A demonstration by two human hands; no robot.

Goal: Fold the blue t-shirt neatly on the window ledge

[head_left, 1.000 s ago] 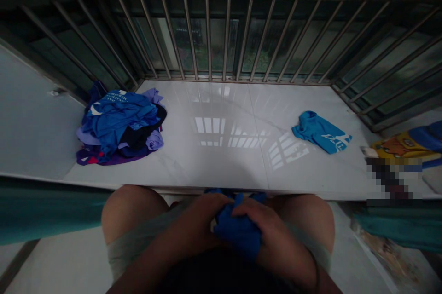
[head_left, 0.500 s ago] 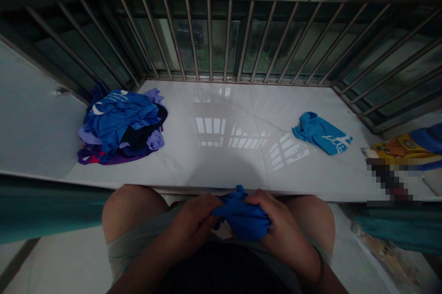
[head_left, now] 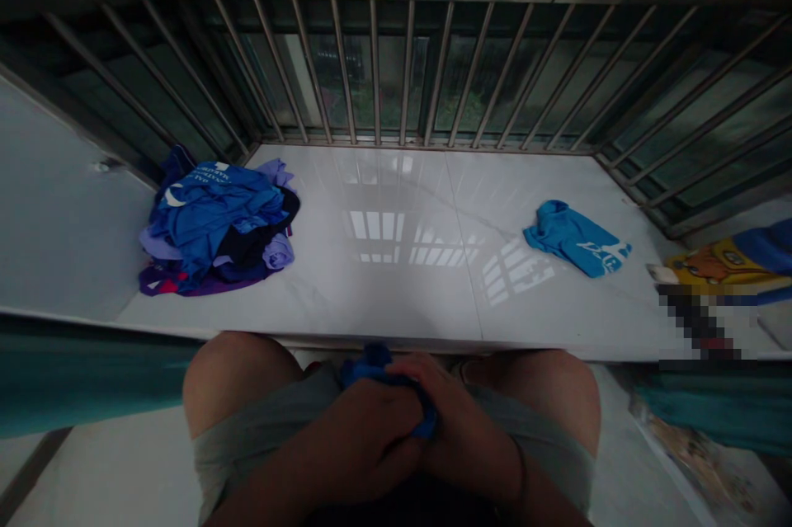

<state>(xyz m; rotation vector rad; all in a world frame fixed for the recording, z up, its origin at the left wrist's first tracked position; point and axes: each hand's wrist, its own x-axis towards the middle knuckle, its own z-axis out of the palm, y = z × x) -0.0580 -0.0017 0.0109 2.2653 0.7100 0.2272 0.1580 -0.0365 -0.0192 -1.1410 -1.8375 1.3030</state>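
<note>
Both hands are together over my lap, gripping a crumpled blue piece of clothing [head_left: 370,364]. My left hand [head_left: 377,428] lies across its near side with the fingers curled in. From the right, my right hand [head_left: 442,407] wraps round the cloth, its fingers overlapping the left hand. Most of the garment is hidden by the hands, so its exact kind does not show. On the ledge to the right lies a folded teal-blue shirt [head_left: 575,238] with white print. A heap of blue, purple and black clothes [head_left: 223,214] stands at the left end of the ledge.
The glossy white ledge [head_left: 396,296] runs in front of my knees, below metal window bars [head_left: 374,73]. At its right end are a yellow and blue bag-like item [head_left: 711,263] and a blurred-out dark object. Teal curtains [head_left: 92,370] hang on both sides.
My hands have come together, the right one moving left to meet the left one. The blue garment, spread between them before, is now bunched up and mostly covered.
</note>
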